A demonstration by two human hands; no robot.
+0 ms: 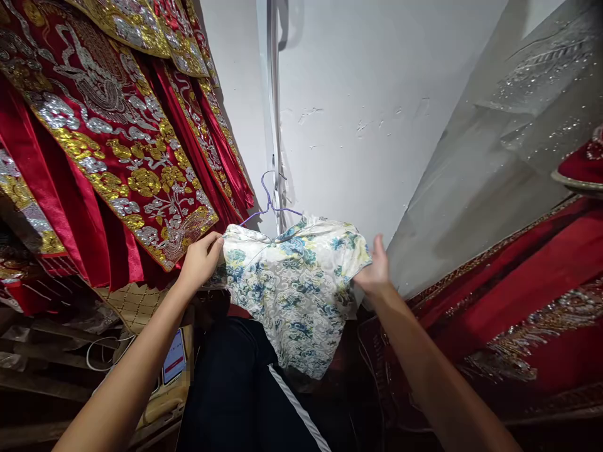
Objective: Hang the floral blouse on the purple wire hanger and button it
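A white short-sleeved top [301, 285] with blue, green and yellow flowers hangs in front of me on a thin purple wire hanger [269, 204]. Its front faces me, with a V-shaped neckline and a piped edge. My left hand [203, 257] pinches the shoulder edge on the left between thumb and fingers. At the other side, my right hand [375, 267] has its fingertips in or behind the sleeve opening, where they are hidden. Its thumb stands up, apart from the cloth.
Red garments [141, 157] with gold and silver embroidery hang at left. A pale wall [348, 125] and a metal pole [274, 94] stand behind the top. Sparkly white fabric [532, 100] and red beaded clothing [532, 301] fill the right. A lit phone [174, 358] lies low at left.
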